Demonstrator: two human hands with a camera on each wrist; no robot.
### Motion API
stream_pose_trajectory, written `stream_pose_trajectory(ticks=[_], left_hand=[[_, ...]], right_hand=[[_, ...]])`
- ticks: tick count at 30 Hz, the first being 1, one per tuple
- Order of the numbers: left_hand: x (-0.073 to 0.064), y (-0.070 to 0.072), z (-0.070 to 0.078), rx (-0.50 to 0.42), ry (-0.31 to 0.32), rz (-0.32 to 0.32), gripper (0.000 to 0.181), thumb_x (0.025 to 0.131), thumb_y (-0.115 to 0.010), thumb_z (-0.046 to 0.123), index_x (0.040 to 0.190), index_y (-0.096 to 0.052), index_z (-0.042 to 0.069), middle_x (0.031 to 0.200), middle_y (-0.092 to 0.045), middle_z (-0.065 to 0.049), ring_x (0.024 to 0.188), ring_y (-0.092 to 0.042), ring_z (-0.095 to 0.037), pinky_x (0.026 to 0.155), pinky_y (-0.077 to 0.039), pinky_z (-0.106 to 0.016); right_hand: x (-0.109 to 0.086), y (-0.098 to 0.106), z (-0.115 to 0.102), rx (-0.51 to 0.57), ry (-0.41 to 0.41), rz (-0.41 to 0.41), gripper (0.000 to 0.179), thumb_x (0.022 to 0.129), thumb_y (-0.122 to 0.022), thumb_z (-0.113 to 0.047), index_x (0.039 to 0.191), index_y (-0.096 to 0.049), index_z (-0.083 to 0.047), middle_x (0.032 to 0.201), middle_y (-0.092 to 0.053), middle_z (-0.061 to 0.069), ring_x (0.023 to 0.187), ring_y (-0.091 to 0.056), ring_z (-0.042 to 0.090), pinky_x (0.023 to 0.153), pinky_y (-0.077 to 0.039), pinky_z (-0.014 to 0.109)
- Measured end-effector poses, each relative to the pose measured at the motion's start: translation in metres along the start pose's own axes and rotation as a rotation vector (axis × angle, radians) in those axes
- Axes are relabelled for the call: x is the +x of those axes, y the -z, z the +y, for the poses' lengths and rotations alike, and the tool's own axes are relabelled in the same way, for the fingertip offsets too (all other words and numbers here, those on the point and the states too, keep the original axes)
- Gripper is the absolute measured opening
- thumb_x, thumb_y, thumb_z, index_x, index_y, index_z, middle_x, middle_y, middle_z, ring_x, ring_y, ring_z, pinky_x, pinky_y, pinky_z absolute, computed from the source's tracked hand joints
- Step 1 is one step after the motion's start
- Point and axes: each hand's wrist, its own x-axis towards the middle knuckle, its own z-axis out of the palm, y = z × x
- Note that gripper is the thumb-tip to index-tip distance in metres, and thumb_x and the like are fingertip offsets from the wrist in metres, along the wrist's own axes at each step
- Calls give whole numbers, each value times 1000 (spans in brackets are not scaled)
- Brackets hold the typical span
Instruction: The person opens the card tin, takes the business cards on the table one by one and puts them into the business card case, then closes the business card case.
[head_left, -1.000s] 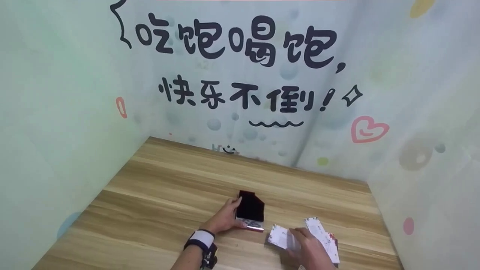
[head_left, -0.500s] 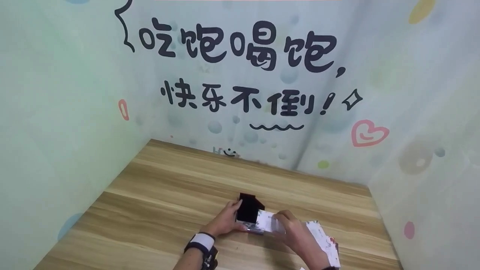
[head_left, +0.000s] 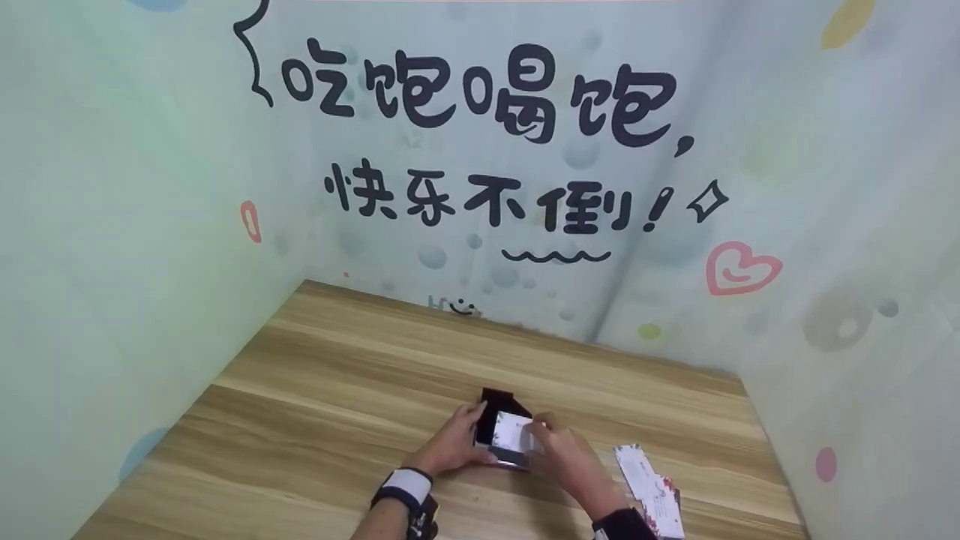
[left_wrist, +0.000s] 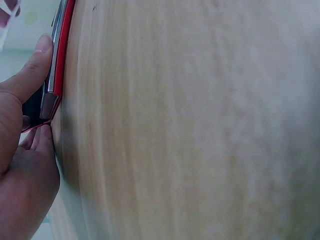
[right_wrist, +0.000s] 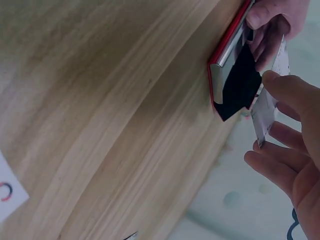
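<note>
One end, the left, is all the left hand [head_left: 448, 442] grips of the open case [head_left: 511, 456], thumb on the silver rim and fingers behind the red cover. The case lies on or just over the table [head_left: 337, 390]; the views do not settle which. With the right end unsupported by a hand, a push there could twist the case or make it slip from under that thumb. Over the black lining slants the white card [head_left: 512, 431], perhaps more than one, since its thickness cannot be judged. Lowered at this tilt, its corner could catch on the rim and bend, or land crooked. The right hand [head_left: 566, 454] pinches it, thumb on one face and fingers behind; too loose a pinch could let it fan out or drop. Farther right, the loose cards [head_left: 661, 504] overlap on the table just beside the right wristband [head_left: 628, 525], so a low sweep of that forearm might scatter them.
</note>
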Motion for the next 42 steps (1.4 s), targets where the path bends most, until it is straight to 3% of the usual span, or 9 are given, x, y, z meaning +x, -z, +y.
stream_pose_trajectory(ticks=[9, 14, 22, 37, 42], left_hand=[[1, 0, 3, -6, 47, -12, 102, 73, -88, 17, 152, -29, -11, 145, -37, -38, 137, -41, -49, 119, -31, -58], [0, 2, 2, -14, 26, 1, 104, 72, -88, 15, 152, -27, -12, 147, -35, -40, 138, -38, -51, 119, -30, -59], [-2, 2, 4, 8, -12, 8, 106, 73, -88, 17, 151, -24, -14, 146, -40, -37, 136, -39, -48, 118, -31, -59], [-3, 1, 6, -3, 26, 3, 106, 73, -88, 17, 151, -23, -15, 148, -37, -37, 139, -39, -48, 119, -29, -57], [-3, 2, 5, -15, 24, 6, 106, 73, -88, 16, 151, -22, -16, 148, -36, -39, 139, -39, -49, 119, -29, -58]], right_hand=[[9, -12, 9, -16, -17, -13, 24, 73, -85, -7, 92, -72, -4, 100, -69, 13, 84, -70, 26, 71, -61, 36], [15, -15, 13, -9, 4, 4, 25, 71, -86, -8, 91, -73, -5, 99, -71, 11, 85, -70, 25, 75, -61, 36], [23, -27, 6, -4, -96, -82, 30, 75, -84, -10, 102, -74, -4, 106, -71, 15, 94, -70, 30, 81, -61, 42], [23, -45, -1, -24, -104, -68, 25, 74, -83, -6, 98, -77, -5, 105, -70, 16, 94, -69, 30, 83, -61, 39], [20, -47, -4, -31, -110, -86, 18, 83, -77, -12, 101, -75, -7, 111, -68, 19, 97, -69, 34, 84, -60, 46]])
